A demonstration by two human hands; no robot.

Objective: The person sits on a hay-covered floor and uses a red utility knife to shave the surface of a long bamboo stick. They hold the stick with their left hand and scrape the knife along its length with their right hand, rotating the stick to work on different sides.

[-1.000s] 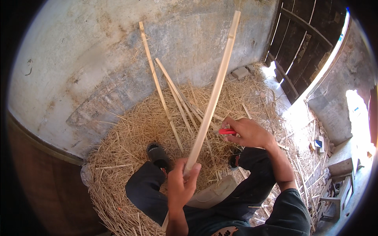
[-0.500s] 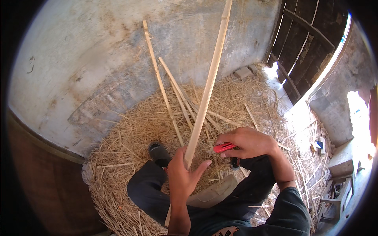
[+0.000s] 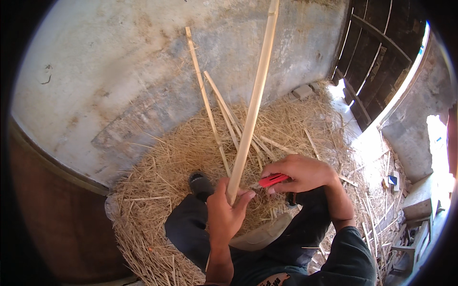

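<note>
My left hand (image 3: 225, 213) is closed around the lower part of a long split bamboo pole (image 3: 257, 90), which slants up and slightly right past the top of the picture. Its thumb points right, close to the blade end of a red utility knife (image 3: 273, 179). My right hand (image 3: 307, 172) grips that knife from above, just right of the pole. The blade end lies near the left thumb and pole; whether it touches either cannot be made out.
Several bamboo strips (image 3: 204, 97) lean from the straw-like shavings (image 3: 162, 164) against the stained wall (image 3: 143, 71). Bricks (image 3: 303, 91) lie by the wall near a dark plank door (image 3: 377, 52). A small blue-and-white object (image 3: 393, 180) rests at the right, above a block (image 3: 418, 200).
My left thumb has moved in toward the pole and the knife's blade end. The background has shifted slightly right in the picture, while my right hand keeps nearly the same place.
</note>
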